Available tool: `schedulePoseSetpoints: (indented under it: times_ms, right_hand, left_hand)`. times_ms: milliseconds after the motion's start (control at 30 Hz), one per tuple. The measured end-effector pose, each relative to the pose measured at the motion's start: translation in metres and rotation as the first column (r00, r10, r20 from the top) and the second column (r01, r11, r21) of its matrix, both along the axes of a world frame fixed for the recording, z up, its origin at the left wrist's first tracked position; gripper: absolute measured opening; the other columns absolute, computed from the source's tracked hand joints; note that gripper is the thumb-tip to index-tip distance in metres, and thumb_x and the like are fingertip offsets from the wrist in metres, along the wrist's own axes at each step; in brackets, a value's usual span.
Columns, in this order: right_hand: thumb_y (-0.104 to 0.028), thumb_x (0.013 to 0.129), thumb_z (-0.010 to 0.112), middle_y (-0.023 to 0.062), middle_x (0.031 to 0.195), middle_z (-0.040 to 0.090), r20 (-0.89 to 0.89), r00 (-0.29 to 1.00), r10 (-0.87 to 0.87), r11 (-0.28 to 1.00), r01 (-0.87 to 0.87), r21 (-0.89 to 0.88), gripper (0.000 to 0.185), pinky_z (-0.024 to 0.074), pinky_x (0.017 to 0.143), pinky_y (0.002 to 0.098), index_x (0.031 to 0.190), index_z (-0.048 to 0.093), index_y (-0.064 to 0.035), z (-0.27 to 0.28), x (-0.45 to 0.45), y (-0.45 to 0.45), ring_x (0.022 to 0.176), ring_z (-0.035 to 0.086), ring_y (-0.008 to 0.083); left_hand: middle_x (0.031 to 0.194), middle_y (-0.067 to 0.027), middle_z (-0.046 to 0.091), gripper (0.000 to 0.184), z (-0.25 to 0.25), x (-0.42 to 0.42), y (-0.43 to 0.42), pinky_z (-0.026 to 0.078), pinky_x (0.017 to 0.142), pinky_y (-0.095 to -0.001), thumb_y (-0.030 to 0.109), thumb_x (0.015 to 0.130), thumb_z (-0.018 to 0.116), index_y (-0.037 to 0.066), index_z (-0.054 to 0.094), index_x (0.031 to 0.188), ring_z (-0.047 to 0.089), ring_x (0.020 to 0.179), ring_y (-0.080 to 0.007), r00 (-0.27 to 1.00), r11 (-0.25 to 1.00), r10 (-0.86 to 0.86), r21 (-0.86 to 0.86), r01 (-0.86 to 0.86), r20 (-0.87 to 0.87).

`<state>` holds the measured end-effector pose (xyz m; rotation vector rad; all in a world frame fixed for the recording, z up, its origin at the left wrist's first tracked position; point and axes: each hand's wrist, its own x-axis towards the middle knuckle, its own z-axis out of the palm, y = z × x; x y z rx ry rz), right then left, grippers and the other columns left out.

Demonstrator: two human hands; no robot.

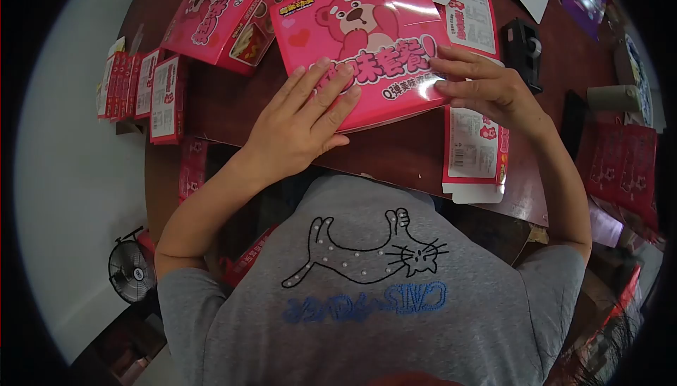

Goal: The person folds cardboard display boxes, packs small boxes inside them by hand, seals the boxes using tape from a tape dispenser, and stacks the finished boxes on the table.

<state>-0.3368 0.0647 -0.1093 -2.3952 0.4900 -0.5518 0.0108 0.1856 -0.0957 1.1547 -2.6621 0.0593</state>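
Pink box (416, 16), bear on its lid, over the desk (395, 143), near the front edge. Left grip (300, 121): fingers spread across the lid's lower left. Right grip (486, 90): fingers at the box's right edge; from here I can't tell if it pinches. Carton (472, 150) just below that wrist. Second box (204, 12) beyond, left. Tape dispenser (518, 54) to the right. Fan (132, 270) lower left.

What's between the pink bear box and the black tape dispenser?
Head view: a pink-and-white printed carton lies between the pink bear box and black tape dispenser; the right hand crosses the gap's near end.
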Motion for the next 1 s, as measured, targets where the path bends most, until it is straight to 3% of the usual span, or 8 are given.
schedulePoseSetpoints:
  times_ms: [200,467,633,733,767,833,933,1000]
  right_hand:
    - [-0.004,0.081,0.081,0.006,0.139,0.066,0.041,0.997,-0.07,0.974,0.077,-0.214,0.048,0.0534,0.11,0.0425,0.126,0.074,-0.0177,-0.014,0.001,0.018,0.137,0.055,0.0322]
    - [0.0,0.082,0.077,0.0129,0.132,0.069,0.418,0.872,-0.255,0.838,0.415,-0.354,0.041,0.0578,0.101,0.0419,0.122,0.073,-0.009,-0.066,0.014,0.041,0.128,0.063,0.0352]
    - [-0.004,0.084,0.077,0.0172,0.144,0.058,0.284,0.892,-0.351,0.752,0.449,-0.482,0.041,0.0502,0.109,0.0444,0.124,0.07,-0.0052,-0.042,-0.005,0.054,0.134,0.056,0.0357]
    - [-0.026,0.092,0.079,0.0153,0.141,0.056,0.634,0.355,-0.687,0.416,0.907,-0.058,0.05,0.0413,0.112,0.0397,0.133,0.059,-0.0065,-0.039,-0.041,0.049,0.129,0.055,0.0274]
    - [-0.026,0.092,0.079,0.0153,0.141,0.056,0.631,0.352,-0.691,0.404,0.912,-0.066,0.05,0.0413,0.112,0.0397,0.133,0.059,-0.0065,-0.049,-0.066,0.038,0.129,0.055,0.0274]
    - [-0.034,0.098,0.071,0.0095,0.132,0.06,0.226,0.03,-0.974,0.127,0.893,0.431,0.045,0.0464,0.104,0.0385,0.132,0.06,-0.0074,-0.072,-0.118,0.025,0.121,0.057,0.0216]
    - [-0.04,0.1,0.067,0.005,0.125,0.063,-0.126,0.077,-0.989,-0.043,0.666,0.745,0.044,0.0493,0.095,0.0366,0.13,0.061,-0.0095,-0.052,-0.102,0.02,0.115,0.059,0.0164]
    - [-0.038,0.099,0.069,0.0025,0.123,0.065,-0.122,0.102,-0.987,-0.037,0.6,0.799,0.039,0.0502,0.087,0.0343,0.127,0.065,-0.0114,-0.06,-0.107,0.012,0.111,0.06,0.0138]
  left_hand:
    - [0.151,-0.0139,0.056,0.058,-0.015,-0.029,0.016,0.043,0.114,-0.0481,0.025,0.09,0.068,0.006,0.058,0.143,0.05,0.142,-0.0317,0.988,0.979,0.141,-0.157,-0.13,0.061]
    - [0.127,-0.011,0.072,0.024,-0.037,-0.065,0.002,0.053,0.1,-0.0433,0.012,0.087,0.071,0.006,0.078,0.11,0.069,0.119,-0.0294,0.949,0.934,0.073,-0.314,-0.173,-0.307]
    - [0.121,-0.0092,0.074,0.021,-0.012,-0.07,0.001,0.054,0.097,-0.0434,0.011,0.087,0.073,0.006,0.078,0.107,0.069,0.115,-0.03,0.957,0.957,0.095,-0.239,-0.164,-0.274]
    - [0.115,-0.0079,0.075,0.02,-0.004,-0.094,-0.013,0.055,0.095,-0.0434,0.01,0.086,0.075,0.005,0.078,0.105,0.07,0.112,-0.03,0.94,0.965,0.129,-0.179,-0.192,-0.315]
    - [0.113,-0.0073,0.075,0.019,-0.005,-0.101,-0.018,0.055,0.094,-0.0434,0.01,0.086,0.075,0.004,0.078,0.104,0.07,0.11,-0.0299,0.93,0.964,0.122,-0.183,-0.195,-0.346]
    - [0.114,-0.0075,0.075,0.021,-0.015,-0.11,-0.026,0.055,0.094,-0.0418,0.007,0.085,0.077,0.005,0.077,0.105,0.07,0.111,-0.0302,0.934,0.963,0.088,-0.209,-0.168,-0.347]
    - [0.113,-0.007,0.075,0.021,-0.023,-0.119,-0.041,0.056,0.093,-0.0409,0.006,0.084,0.077,0.005,0.077,0.105,0.07,0.111,-0.0299,0.937,0.952,0.049,-0.268,-0.149,-0.347]
    - [0.111,-0.0063,0.075,0.02,-0.026,-0.12,-0.049,0.056,0.091,-0.0417,0.007,0.083,0.077,0.004,0.076,0.103,0.07,0.11,-0.0292,0.937,0.942,0.053,-0.293,-0.162,-0.346]
